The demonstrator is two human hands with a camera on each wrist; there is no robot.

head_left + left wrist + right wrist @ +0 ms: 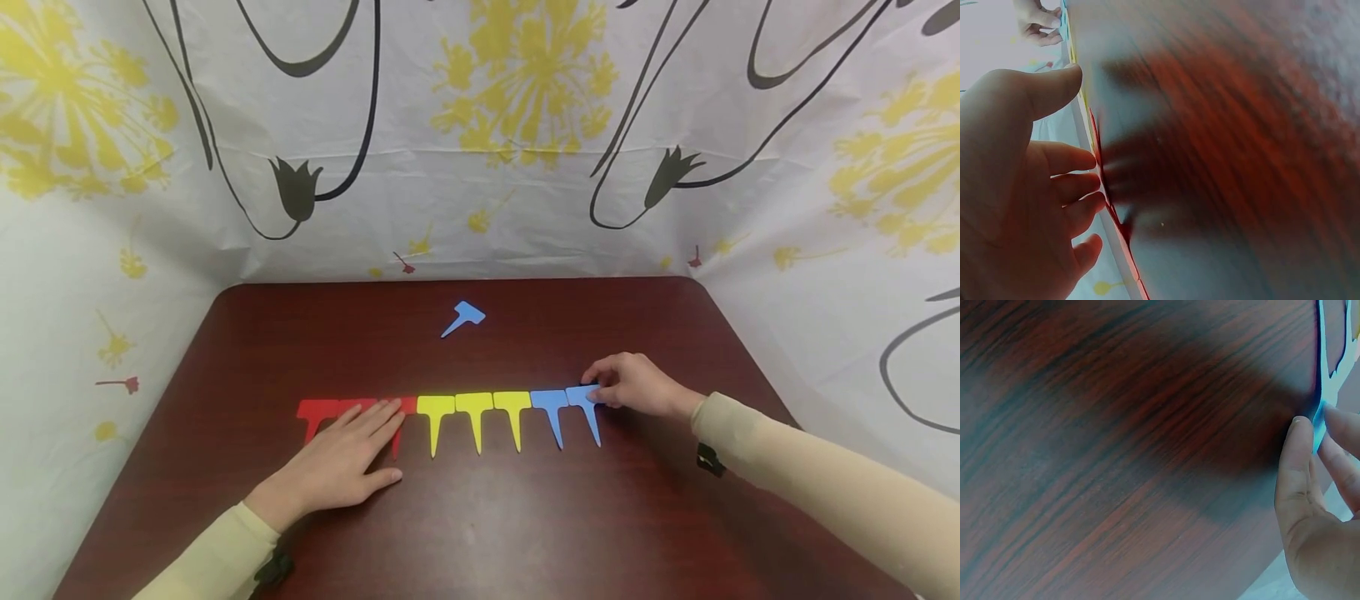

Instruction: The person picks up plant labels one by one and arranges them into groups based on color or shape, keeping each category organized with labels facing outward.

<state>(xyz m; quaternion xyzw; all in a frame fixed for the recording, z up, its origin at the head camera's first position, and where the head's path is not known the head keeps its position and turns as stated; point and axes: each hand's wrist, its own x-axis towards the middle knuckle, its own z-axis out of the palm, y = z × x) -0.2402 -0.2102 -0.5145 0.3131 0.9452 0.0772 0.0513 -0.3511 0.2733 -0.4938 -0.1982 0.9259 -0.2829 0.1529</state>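
A row of T-shaped plant labels lies edge to edge on the table, stems toward me: red labels (318,408) at the left, yellow labels (437,406) in the middle, blue labels (549,400) at the right. My left hand (337,467) rests flat over the red ones, fingers straight, partly hiding them. At the row's right end my right hand (633,385) pinches the head of the last blue label (582,395). In the right wrist view its thumb and fingertips meet at the edge of that blue label (1318,428).
Farther back, a single blue label (468,312) lies askew on the dark red-brown table (480,533). A white patterned cloth (480,217) hangs behind the table and along both sides.
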